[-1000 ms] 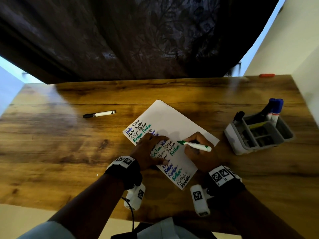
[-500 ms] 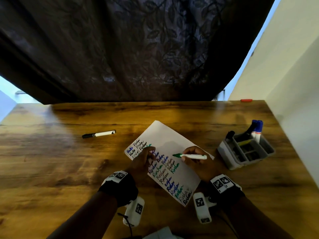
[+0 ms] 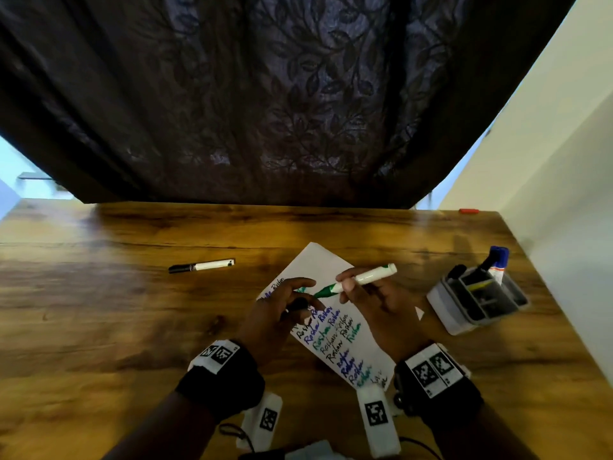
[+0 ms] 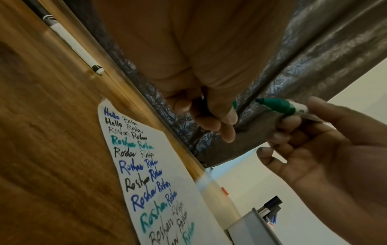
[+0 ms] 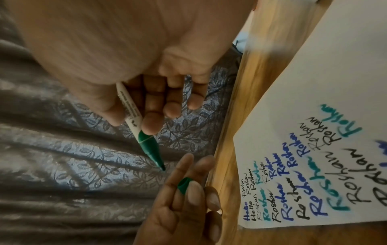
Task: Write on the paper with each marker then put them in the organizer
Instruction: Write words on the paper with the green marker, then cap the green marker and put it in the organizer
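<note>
My right hand grips a white marker with a green tip, uncapped and lifted off the paper. The tip points left at my left hand, which pinches the green cap between its fingertips, a short gap from the tip. In the right wrist view the marker slants down toward the cap. The paper carries several lines of blue, black and green writing. A grey organizer at the right holds blue markers. A black-capped marker lies on the table to the left.
The wooden table ends at a dark leaf-patterned curtain behind and a pale wall on the right. A small red object sits at the far right corner.
Both hands have lifted from the paper. The marker tip has left the sheet and now points at the left hand, which has curled its fingers round the cap.
</note>
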Motion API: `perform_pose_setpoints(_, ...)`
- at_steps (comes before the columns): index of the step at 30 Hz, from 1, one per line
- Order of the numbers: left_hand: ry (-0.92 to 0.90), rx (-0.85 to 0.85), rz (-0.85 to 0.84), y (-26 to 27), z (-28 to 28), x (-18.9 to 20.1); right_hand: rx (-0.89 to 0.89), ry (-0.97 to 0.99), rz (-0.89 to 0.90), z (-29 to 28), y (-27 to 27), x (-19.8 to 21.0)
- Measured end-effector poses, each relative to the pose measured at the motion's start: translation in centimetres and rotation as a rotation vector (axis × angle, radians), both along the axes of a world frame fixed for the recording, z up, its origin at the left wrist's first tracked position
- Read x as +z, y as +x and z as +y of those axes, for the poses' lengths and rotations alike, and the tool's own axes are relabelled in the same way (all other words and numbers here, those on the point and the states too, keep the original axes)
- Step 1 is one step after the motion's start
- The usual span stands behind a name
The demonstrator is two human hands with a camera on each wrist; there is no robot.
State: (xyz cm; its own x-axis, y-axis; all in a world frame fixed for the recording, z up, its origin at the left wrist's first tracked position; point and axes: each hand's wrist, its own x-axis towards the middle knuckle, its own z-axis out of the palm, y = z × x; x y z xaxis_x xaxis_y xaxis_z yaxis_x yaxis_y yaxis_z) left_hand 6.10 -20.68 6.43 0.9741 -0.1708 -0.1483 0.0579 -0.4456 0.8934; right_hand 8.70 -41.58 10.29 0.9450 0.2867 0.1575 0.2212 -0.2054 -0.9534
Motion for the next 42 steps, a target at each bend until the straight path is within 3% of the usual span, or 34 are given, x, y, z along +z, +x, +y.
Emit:
perform_pose_setpoints(16,-0.046,-0.115,-0.106,0.3,2.0,2.1,0.0,-0.063,0.014,4.0,-0.5,0.0)
perform_pose_setpoints(25,-0.02,-0.15,-0.231,1.5,1.2,3.9,-0.058,-0.018,-0.135,4.6,0.1,1.7)
perform_pose_setpoints(28,-0.035,-0.17,-0.263,1.9,0.2,4.5,-0.105,-0.109,-0.231,4.0,0.8,2.2)
perform_pose_setpoints(31,-0.029,-0.178,-0.231,1.9,-0.7,4.5,-0.099,-0.138,-0.143,2.9,1.4,2.2)
perform_pose_setpoints(36,-0.078,-0.176,-0.191,2.3,-2.1,4.4,-0.189,0.011,0.084,0.0,1.0,2.0)
perform_pose_setpoints(40,0.017,-0.172,-0.224,3.0,-3.3,4.0,-0.141,0.162,0.219,-3.7,0.1,0.9)
perform_pose_setpoints(42,0.07,-0.192,-0.274,3.3,-4.1,4.2,-0.124,0.006,0.17,-6.1,0.2,0.5)
